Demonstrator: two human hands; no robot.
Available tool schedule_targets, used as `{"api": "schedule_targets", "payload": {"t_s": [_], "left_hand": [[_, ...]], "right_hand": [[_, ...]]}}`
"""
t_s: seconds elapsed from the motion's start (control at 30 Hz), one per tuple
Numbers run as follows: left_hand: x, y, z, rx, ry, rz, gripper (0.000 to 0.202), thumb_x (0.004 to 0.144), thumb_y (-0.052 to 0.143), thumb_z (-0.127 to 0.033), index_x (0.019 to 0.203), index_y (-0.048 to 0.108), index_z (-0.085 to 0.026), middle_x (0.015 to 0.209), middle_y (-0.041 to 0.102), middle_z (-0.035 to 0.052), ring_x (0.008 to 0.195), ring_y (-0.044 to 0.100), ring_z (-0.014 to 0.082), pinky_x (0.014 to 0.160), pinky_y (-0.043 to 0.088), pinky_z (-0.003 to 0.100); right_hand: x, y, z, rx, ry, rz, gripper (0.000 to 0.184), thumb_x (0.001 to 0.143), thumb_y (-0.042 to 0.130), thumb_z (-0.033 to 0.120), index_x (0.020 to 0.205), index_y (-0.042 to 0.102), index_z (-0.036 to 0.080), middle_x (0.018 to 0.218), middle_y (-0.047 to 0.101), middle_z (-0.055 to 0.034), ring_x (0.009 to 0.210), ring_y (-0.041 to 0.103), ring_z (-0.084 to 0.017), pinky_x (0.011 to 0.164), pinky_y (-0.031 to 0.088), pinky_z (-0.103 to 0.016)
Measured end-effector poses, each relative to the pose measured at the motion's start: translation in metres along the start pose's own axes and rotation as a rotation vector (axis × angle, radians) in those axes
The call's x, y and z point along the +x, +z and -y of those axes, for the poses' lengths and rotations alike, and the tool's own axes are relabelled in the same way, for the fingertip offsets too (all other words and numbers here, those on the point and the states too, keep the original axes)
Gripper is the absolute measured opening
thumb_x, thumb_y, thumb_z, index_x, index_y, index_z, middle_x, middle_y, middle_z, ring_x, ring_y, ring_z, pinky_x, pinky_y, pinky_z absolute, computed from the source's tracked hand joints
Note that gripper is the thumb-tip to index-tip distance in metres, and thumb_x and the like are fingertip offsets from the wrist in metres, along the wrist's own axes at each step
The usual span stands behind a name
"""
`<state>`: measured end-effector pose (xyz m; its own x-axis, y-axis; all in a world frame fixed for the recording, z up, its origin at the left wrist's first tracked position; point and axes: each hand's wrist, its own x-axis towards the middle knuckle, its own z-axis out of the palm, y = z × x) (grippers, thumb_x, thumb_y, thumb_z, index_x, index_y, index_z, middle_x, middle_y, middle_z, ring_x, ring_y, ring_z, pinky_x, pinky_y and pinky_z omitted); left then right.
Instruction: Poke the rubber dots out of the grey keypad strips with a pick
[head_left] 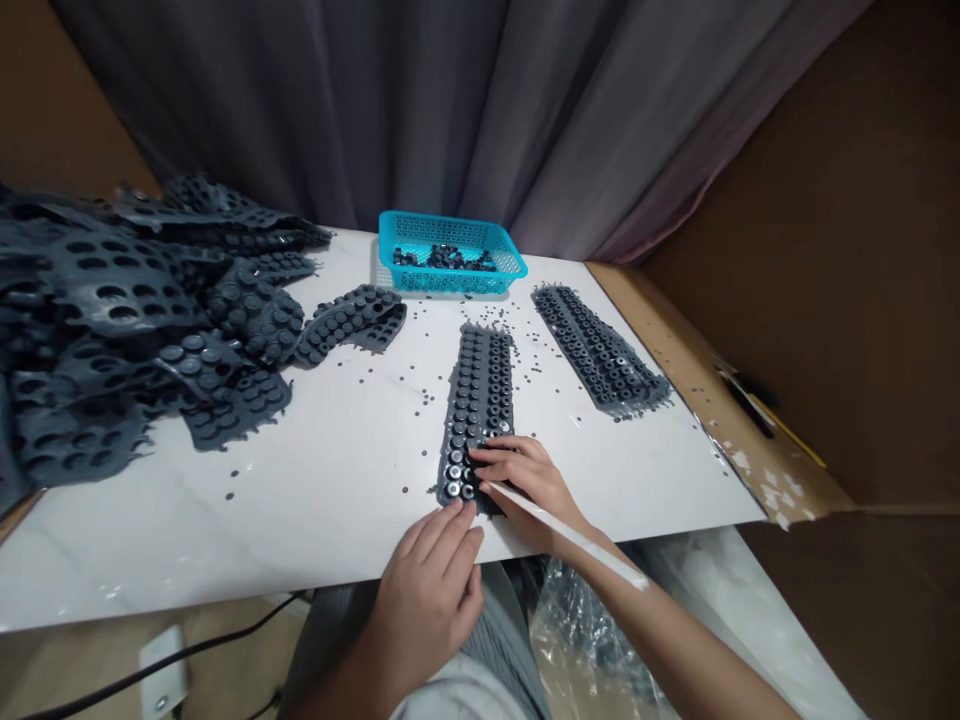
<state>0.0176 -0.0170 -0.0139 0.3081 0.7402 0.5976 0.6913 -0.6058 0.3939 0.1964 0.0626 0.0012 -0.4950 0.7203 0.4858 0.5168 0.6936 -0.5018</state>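
A dark grey rubber sheet with rows of round cups [469, 400] lies lengthwise on the white tabletop in front of me. My left hand [435, 565] rests at its near end, fingers stretched out and touching the edge close to a few shiny rings. Over the sheet's near right part is my right hand [529, 485], pinching a thin white stick [577, 535] that slants back over the wrist. The stick's tip and the cups beneath these fingers are hidden.
A blue basket [454, 280] with small black pieces stands at the back. A second sheet [600, 355] lies to the right, a heap of grey sheets [135, 320] to the left. Small black discs are scattered about. A yellow-and-black cutter [780, 425] lies on cardboard at the right.
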Motion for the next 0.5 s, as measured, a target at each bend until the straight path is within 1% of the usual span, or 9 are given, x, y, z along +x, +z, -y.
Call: {"api": "schedule_targets", "payload": {"t_s": [0.17,0.23,0.33,0.4,0.43,0.5], "left_hand": [[0.001,0.0,0.0,-0.01,0.0,0.0,0.024,0.082,0.046,-0.009,0.098,0.063,-0.014,0.109,0.07,0.0083,0.102,0.064,0.0233,0.085,0.052,0.037],[0.001,0.0,0.0,-0.011,-0.002,-0.003,0.024,0.082,0.046,-0.01,0.098,0.064,-0.014,0.11,0.07,0.0082,0.102,0.064,0.0234,0.084,0.052,0.037],[0.001,0.0,0.0,-0.011,-0.005,-0.004,0.025,0.082,0.045,-0.009,0.099,0.064,-0.014,0.109,0.07,0.0082,0.102,0.064,0.0231,0.084,0.052,0.037],[0.001,0.0,0.0,-0.009,-0.005,0.0,0.026,0.082,0.045,-0.009,0.099,0.064,-0.014,0.109,0.07,0.0085,0.102,0.064,0.023,0.084,0.052,0.037],[0.0,0.0,0.0,-0.009,-0.003,0.003,0.026,0.082,0.045,-0.01,0.1,0.063,-0.014,0.11,0.07,0.0086,0.102,0.064,0.0231,0.084,0.052,0.036],[0.0,0.0,0.0,-0.008,-0.001,0.004,0.026,0.082,0.044,-0.01,0.1,0.063,-0.014,0.111,0.07,0.0089,0.103,0.064,0.0233,0.084,0.052,0.036]], "right_hand": [[0.001,0.001,-0.001,-0.102,-0.046,-0.004,0.004,0.087,0.062,0.019,0.088,0.064,0.022,0.104,0.074,-0.0036,0.104,0.063,-0.021,0.086,0.048,-0.038],[0.003,0.0,-0.002,-0.188,-0.111,-0.005,0.006,0.088,0.061,0.017,0.089,0.064,0.022,0.105,0.074,-0.0028,0.1,0.063,-0.02,0.083,0.047,-0.037],[0.005,-0.001,-0.006,-0.313,-0.204,0.028,0.013,0.089,0.058,0.014,0.094,0.064,0.023,0.109,0.073,-0.0022,0.096,0.064,-0.021,0.08,0.045,-0.037],[0.006,-0.003,-0.01,-0.347,-0.186,0.041,0.016,0.09,0.055,0.015,0.1,0.064,0.024,0.113,0.071,-0.0034,0.096,0.063,-0.021,0.081,0.046,-0.039],[0.007,-0.004,-0.012,-0.344,-0.148,0.029,0.017,0.091,0.054,0.015,0.101,0.064,0.024,0.115,0.07,-0.0042,0.096,0.063,-0.022,0.081,0.046,-0.04],[0.009,-0.007,-0.013,-0.289,-0.037,-0.045,0.017,0.092,0.052,0.017,0.102,0.064,0.024,0.116,0.07,-0.0062,0.098,0.063,-0.022,0.083,0.049,-0.041]]}}
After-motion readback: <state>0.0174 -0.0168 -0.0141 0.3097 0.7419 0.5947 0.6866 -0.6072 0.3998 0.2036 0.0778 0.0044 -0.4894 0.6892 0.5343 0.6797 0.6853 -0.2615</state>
